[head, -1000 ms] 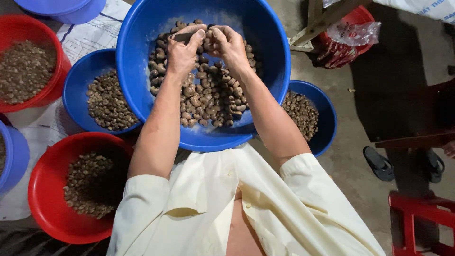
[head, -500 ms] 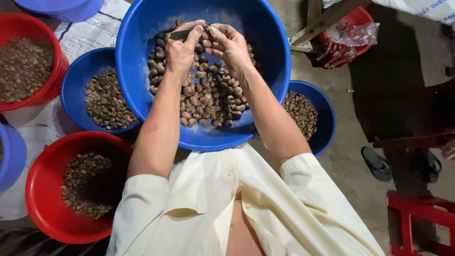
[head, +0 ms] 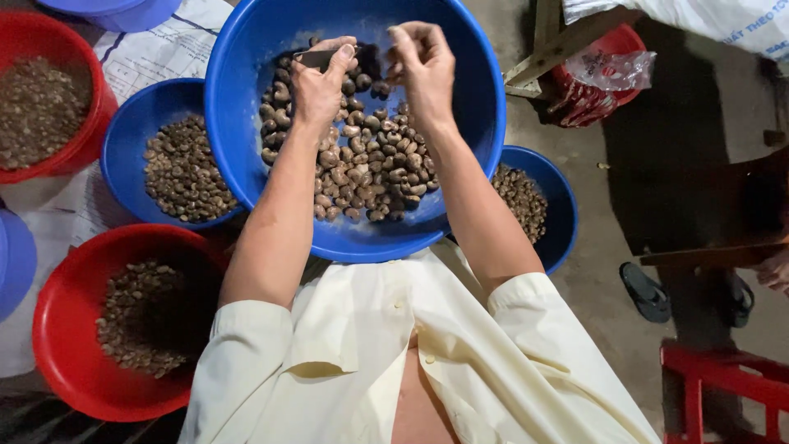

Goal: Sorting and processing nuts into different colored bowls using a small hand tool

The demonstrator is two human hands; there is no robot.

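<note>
Nearest the body, a cream shirt (head: pixel 460 370) fills the lower view, with a red bowl (head: pixel 57 329) of small nuts at the left knee and two smaller blue bowls flanking the big blue basin (head: pixel 238 148) ahead. Over that basin's heap of nuts (head: pixel 362 177) both hands hover at the far side. Left hand (head: pixel 316 86) is curled shut around a short dark blade (head: pixel 316 58), whose long axis runs left to right with its tip toward the other hand. Right hand (head: pixel 423 70) sits just right of it and slightly apart, fingertips (head: pixel 400 37) pinched together; whether a nut sits between them I cannot tell. A small gap separates tip and pinch, with the heap directly below.
</note>
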